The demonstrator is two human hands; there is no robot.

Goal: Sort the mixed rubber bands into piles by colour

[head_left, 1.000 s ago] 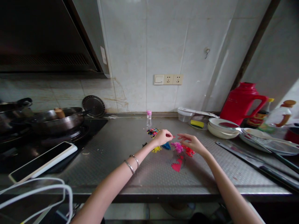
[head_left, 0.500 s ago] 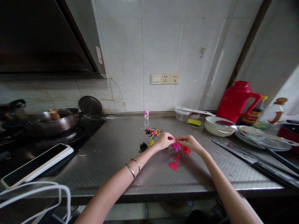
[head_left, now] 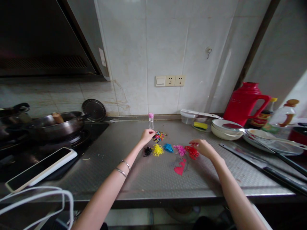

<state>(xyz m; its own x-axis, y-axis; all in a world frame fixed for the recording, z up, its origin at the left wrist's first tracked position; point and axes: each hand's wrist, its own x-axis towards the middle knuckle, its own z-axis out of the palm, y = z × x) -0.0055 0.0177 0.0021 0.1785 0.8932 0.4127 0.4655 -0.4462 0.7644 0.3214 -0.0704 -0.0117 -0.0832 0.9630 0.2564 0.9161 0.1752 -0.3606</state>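
Observation:
My left hand (head_left: 147, 136) has its fingertips pinched together at the left edge of a mixed-colour pile of small rubber bands (head_left: 159, 137); what is between them is too small to make out. My right hand (head_left: 203, 148) hovers over the red rubber bands (head_left: 192, 152), thumb and fingers drawn together, and their tips are partly hidden. Between the hands lie separate heaps of pink rubber bands (head_left: 179, 149), blue rubber bands (head_left: 168, 147), yellow rubber bands (head_left: 158, 149) and black rubber bands (head_left: 148, 151). Closer to me is a torn red paper-like piece (head_left: 179, 167).
A small clear bottle with a pink cap (head_left: 151, 120) stands behind the mixed pile. At right are a yellow sponge (head_left: 200, 126), stacked bowls (head_left: 226, 131), a long knife (head_left: 242, 156) and a red thermos (head_left: 244, 103). At left, a phone-like device (head_left: 40, 169) lies beside the stove.
My hands, which met above the pink heap, have separated. The left moved left and away from me to the mixed pile, uncovering the blue and yellow heaps; the right shifted right over the red bands.

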